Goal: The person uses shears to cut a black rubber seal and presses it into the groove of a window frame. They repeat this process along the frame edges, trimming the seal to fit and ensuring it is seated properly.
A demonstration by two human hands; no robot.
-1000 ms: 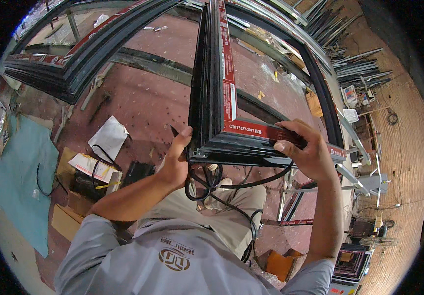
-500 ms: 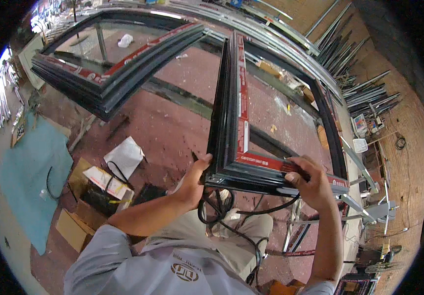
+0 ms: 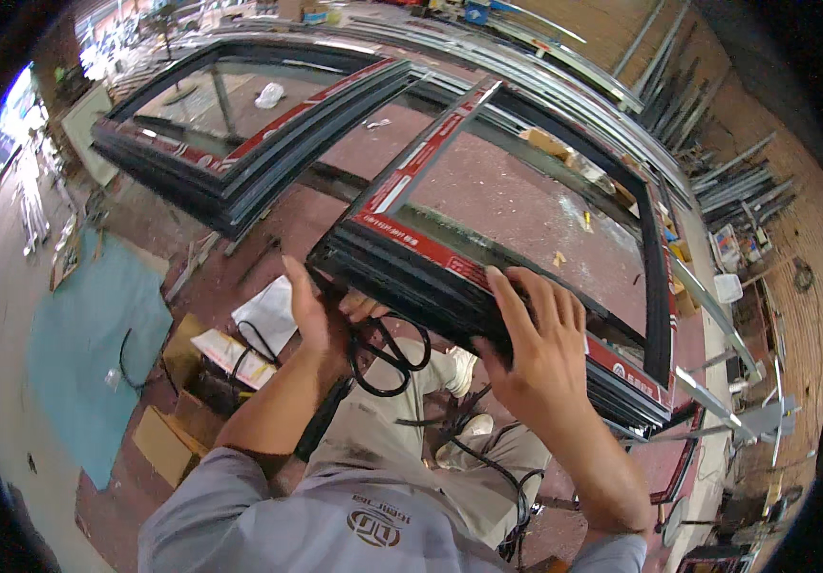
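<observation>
While the black frame [image 3: 410, 277] is extending before you, right of another frame [image 3: 278, 181], your right hand [image 3: 538, 336] is clamping its fingers on the near edge; your left hand [image 3: 316, 313] is curling by the near-left corner, its fingers' grip unclear, beside a looped cable [image 3: 380, 390].

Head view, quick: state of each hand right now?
Left hand: partly curled at the near-left corner of the dark frame; firm hold cannot be told.
Right hand: closed on the dark frame's near side.
</observation>
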